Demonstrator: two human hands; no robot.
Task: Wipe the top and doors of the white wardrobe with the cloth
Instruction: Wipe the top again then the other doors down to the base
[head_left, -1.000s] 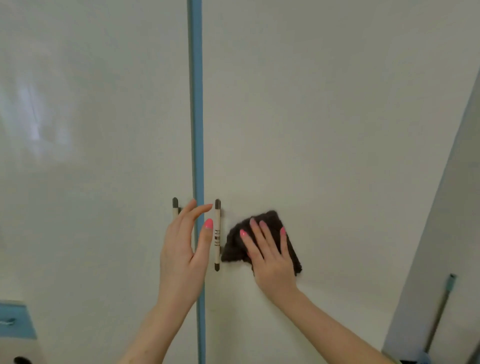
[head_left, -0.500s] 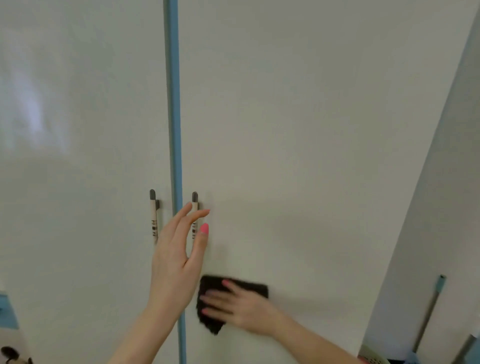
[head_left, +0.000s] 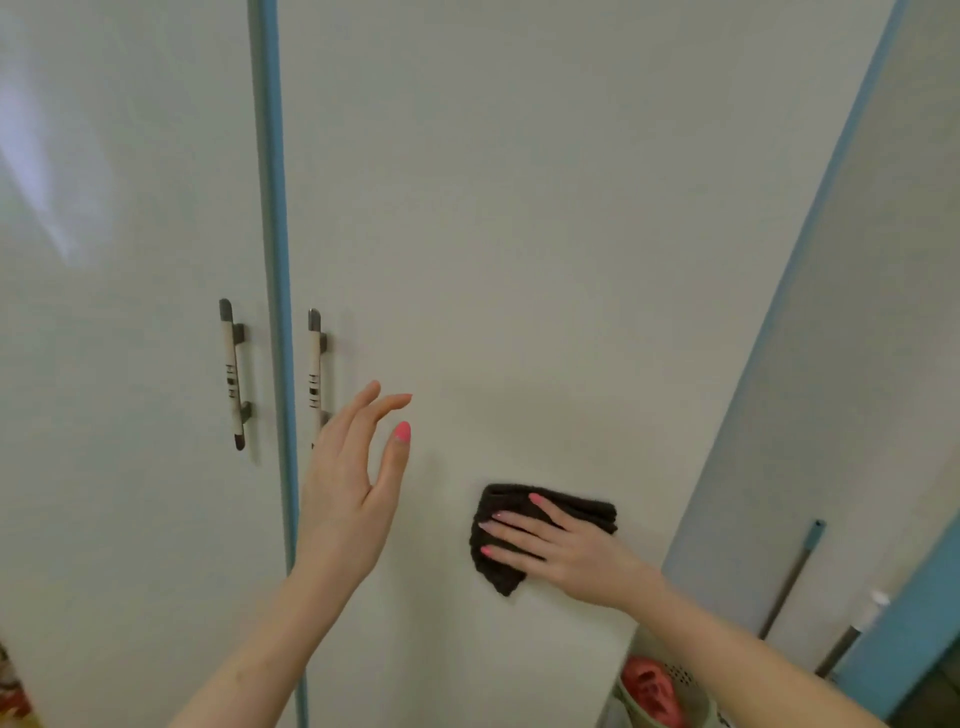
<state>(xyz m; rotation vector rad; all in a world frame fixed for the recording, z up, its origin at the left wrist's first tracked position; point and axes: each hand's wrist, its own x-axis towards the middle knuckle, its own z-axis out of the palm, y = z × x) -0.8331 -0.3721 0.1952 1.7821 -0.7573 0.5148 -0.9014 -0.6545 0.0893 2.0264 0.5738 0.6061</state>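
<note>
The white wardrobe fills the view, with its left door (head_left: 119, 312) and right door (head_left: 545, 234) split by a blue strip (head_left: 272, 260). Each door carries a vertical handle: the left handle (head_left: 232, 374) and the right handle (head_left: 315, 369). A folded dark brown cloth (head_left: 498, 564) lies flat against the lower right door. My right hand (head_left: 566, 551) presses on it with fingers spread, pointing left. My left hand (head_left: 353, 483) hovers open in front of the right door, just right of the right handle, holding nothing.
At the right, a blue-edged wall (head_left: 857, 312) stands beside the wardrobe. Two mop or broom poles (head_left: 792, 577) lean there. A pale green basket (head_left: 660, 696) with something red in it sits at the bottom right.
My right hand has slid the cloth to the right across the lower right door. The view has shifted, so handles and strip sit further left. My left hand stays raised and open.
</note>
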